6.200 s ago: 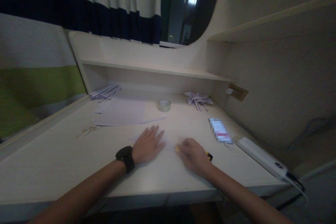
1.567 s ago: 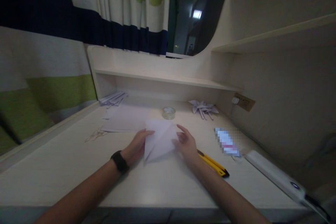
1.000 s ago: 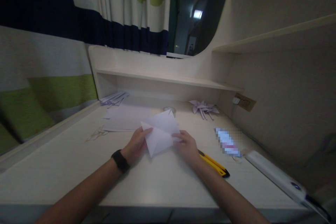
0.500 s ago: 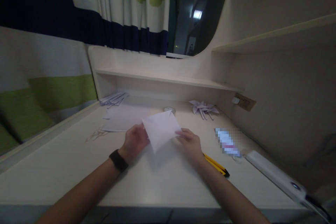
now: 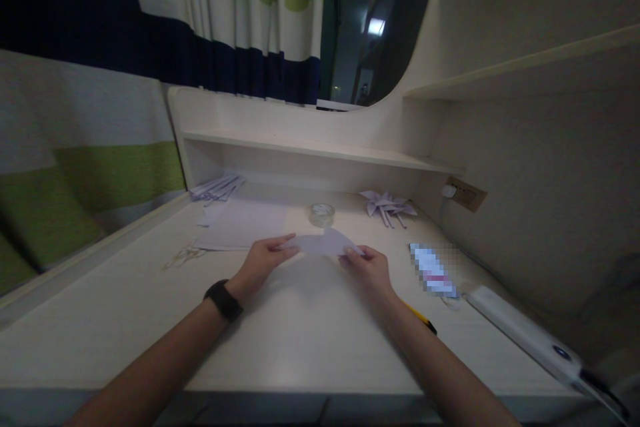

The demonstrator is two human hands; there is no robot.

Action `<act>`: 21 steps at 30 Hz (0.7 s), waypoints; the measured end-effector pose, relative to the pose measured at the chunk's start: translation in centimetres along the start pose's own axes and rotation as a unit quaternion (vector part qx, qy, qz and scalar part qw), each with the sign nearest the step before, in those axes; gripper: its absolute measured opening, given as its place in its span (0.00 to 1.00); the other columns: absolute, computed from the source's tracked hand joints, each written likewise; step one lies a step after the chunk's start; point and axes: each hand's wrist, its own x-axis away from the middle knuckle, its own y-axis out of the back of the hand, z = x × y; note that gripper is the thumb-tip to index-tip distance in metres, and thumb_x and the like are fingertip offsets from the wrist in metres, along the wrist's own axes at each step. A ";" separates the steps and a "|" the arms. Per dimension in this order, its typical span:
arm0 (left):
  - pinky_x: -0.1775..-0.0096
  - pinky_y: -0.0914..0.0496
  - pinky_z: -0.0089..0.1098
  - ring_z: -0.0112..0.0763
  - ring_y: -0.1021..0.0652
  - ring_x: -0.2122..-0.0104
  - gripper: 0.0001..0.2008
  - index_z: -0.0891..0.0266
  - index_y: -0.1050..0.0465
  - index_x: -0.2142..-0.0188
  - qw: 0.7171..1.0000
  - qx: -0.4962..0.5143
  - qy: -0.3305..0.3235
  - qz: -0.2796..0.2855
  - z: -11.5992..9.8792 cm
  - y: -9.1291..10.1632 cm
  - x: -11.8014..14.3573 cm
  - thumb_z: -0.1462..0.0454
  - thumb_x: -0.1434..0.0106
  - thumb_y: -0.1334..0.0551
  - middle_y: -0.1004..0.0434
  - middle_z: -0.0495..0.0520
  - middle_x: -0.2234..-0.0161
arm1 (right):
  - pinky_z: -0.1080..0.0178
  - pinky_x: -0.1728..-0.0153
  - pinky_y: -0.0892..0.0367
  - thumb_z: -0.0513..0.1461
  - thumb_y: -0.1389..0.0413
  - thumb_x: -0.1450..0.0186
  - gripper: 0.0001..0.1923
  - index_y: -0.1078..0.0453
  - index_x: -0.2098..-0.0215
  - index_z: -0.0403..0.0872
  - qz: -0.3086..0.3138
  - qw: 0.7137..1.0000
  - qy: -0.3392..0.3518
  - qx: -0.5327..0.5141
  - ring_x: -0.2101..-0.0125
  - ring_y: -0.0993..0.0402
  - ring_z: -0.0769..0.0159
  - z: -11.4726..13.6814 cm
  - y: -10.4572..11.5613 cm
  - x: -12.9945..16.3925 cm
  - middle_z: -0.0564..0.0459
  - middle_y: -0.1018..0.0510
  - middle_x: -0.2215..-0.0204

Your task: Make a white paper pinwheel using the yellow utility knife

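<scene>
Head view: both hands, left (image 5: 263, 260) and right (image 5: 370, 265), pinch a folded paper (image 5: 323, 243) above the pale desk (image 5: 280, 340) (striped curtain (image 5: 150, 47) behind).

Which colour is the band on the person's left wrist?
Black. The wrist band shows best in the head view, just behind the left hand.

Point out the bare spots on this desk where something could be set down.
Bare: the near-left desk in front of the loose sheets, and the near strip between both forearms. Crowded: the back by the tape roll and paper pinwheel, and the right side by the white power strip.
</scene>
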 end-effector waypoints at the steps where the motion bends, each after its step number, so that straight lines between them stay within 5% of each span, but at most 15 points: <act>1: 0.66 0.31 0.34 0.40 0.23 0.68 0.16 0.67 0.21 0.64 1.000 -0.012 -0.003 0.000 0.0 -0.1 0.1 0.61 0.52 0.31 0.20 0.57 0.69 | 0.64 0.71 0.27 0.47 0.32 0.54 0.19 0.29 0.74 0.42 -0.003 1.000 -0.002 -0.004 0.76 0.25 0.66 -0.1 0.0 -0.1 0.52 0.22 0.77; 6: 0.66 0.31 0.33 0.37 0.23 0.70 0.12 0.66 0.22 0.70 0.999 -0.002 -0.016 -0.038 0.9 -0.5 -0.1 0.64 0.56 0.29 0.20 0.58 0.70 | 0.62 0.71 0.25 0.43 0.30 0.58 0.21 0.34 0.74 0.44 -0.023 0.999 -0.017 -0.030 0.76 0.24 0.65 -0.5 0.1 -0.2 0.55 0.24 0.77; 9: 0.64 0.30 0.33 0.36 0.23 0.67 0.19 0.64 0.24 0.66 0.996 0.050 -0.024 -0.070 1.3 -0.3 -0.4 0.68 0.60 0.27 0.21 0.57 0.65 | 0.61 0.71 0.25 0.40 0.30 0.60 0.25 0.37 0.68 0.47 -0.017 0.999 -0.015 -0.045 0.74 0.23 0.64 -0.5 0.1 -0.1 0.57 0.23 0.75; 15: 0.69 0.30 0.33 0.38 0.22 0.70 0.29 0.64 0.31 0.51 0.991 0.079 0.061 0.088 0.5 0.8 -0.2 0.63 0.54 0.29 0.21 0.58 0.67 | 0.62 0.72 0.27 0.41 0.32 0.57 0.25 0.37 0.64 0.47 0.058 0.998 -0.031 0.022 0.76 0.24 0.65 -0.3 -0.1 0.2 0.56 0.23 0.75; 19: 0.76 0.34 0.29 0.37 0.23 0.75 0.20 0.70 0.26 0.62 0.988 0.010 0.072 0.134 0.5 1.1 0.0 0.62 0.55 0.29 0.22 0.60 0.73 | 0.62 0.75 0.30 0.40 0.38 0.51 0.16 0.34 0.64 0.47 0.092 0.973 0.014 0.213 0.78 0.27 0.66 -0.5 -0.4 0.8 0.56 0.25 0.76; 21: 0.79 0.37 0.27 0.34 0.25 0.78 0.17 0.70 0.25 0.66 0.990 -0.020 0.066 0.122 1.1 1.1 -0.1 0.64 0.56 0.29 0.23 0.57 0.76 | 0.59 0.70 0.30 0.39 0.41 0.46 0.12 0.32 0.63 0.48 0.071 0.922 0.107 0.367 0.74 0.27 0.63 -0.5 -0.4 1.3 0.53 0.24 0.73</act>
